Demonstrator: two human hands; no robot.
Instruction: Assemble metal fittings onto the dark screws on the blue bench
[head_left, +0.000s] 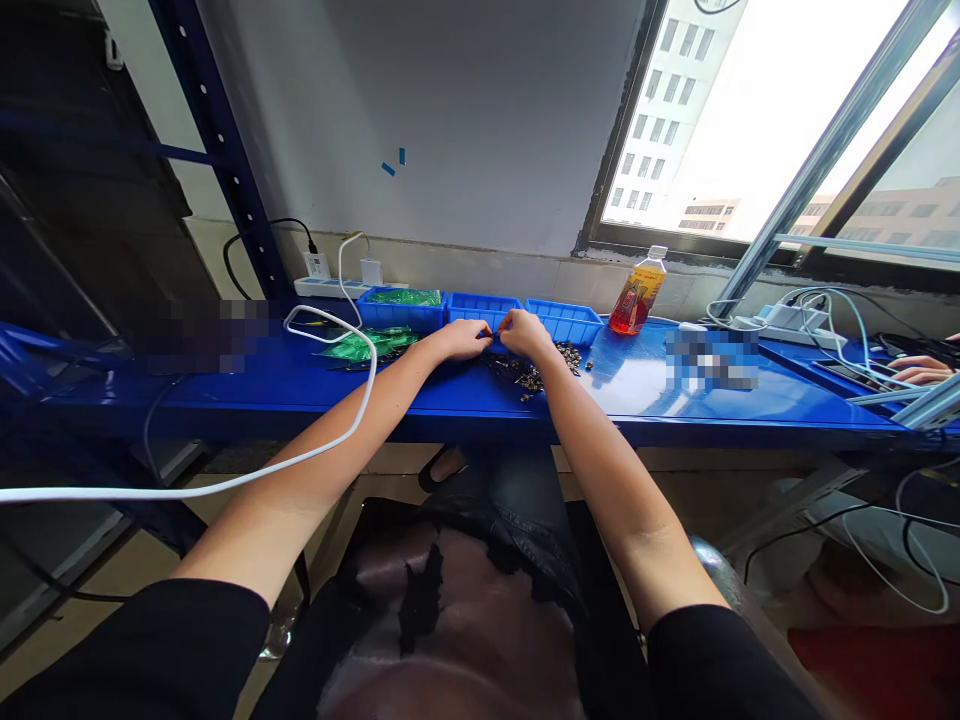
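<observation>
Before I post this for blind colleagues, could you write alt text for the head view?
A person's left hand and right hand nearly meet over a blue table, before three blue bins; anything held is hard to see. Small metallic parts lie by the right hand, green packets by the left, a bottle of red liquid farther right.

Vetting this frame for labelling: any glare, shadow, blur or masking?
Head view: window largely blown out; head view: glare on the table, right side; head view: far left dark; head view: pixelated patches toward both sides; head view: left hand and right hand small, can't tell what the fingers hold.
</observation>
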